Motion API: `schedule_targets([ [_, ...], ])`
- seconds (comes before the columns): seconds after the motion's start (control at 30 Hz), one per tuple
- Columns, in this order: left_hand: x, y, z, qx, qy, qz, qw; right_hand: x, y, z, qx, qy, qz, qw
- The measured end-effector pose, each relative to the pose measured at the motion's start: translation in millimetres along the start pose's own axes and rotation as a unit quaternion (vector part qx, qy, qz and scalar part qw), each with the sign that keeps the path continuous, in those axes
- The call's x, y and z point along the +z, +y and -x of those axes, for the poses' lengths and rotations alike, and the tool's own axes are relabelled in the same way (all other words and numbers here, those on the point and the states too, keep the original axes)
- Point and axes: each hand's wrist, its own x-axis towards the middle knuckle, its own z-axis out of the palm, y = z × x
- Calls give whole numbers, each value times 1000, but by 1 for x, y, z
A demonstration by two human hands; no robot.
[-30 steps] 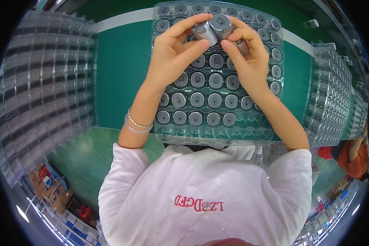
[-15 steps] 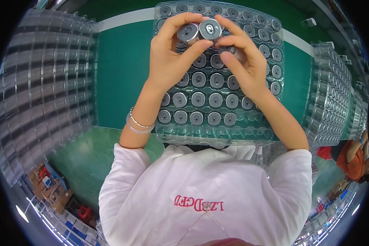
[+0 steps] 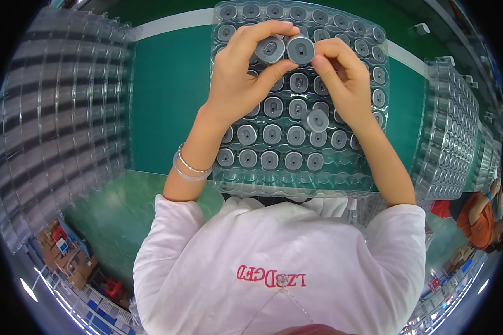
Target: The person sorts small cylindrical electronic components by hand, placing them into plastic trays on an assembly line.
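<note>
My left hand (image 3: pixel 235 75) is closed around a short round piece with a silver rim and dark grey top (image 3: pixel 269 50). A second grey-topped round piece (image 3: pixel 300 51) sits beside it, between my left fingertips and thumb. My right hand (image 3: pixel 347 78) pinches the right edge of that second piece with thumb and finger. Both pieces are above a clear plastic tray (image 3: pixel 296 184) that holds rows of similar grey-topped round pieces. A loose, pale, translucent round piece (image 3: pixel 318 120) shows tilted over the tray's rows, below my right hand; whether it rests there cannot be told.
The tray's nearest row has vacant pockets at its right end. A tall stack of clear trays (image 3: pixel 61 117) stands at the left. More filled trays (image 3: pixel 447 128) are stacked at the right on the green table (image 3: pixel 170 100). Another person in orange (image 3: pixel 479 223) is at far right.
Both held pieces have shifted slightly right, and the second now shows a plain grey top. My right fingers have left a greyish round piece; the translucent one now shows below them.
</note>
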Motion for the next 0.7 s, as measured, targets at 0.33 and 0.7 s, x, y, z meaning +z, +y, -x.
schedule_targets([
  [0.33, 2, -7, -1, 55, 44, 39, 997, -31, -32, 8, -84, -352, 167, 917],
  [0.7, 5, -2, -1, 30, 54, 64, 996, -38, -13, 2, -61, -232, 58, 969],
])
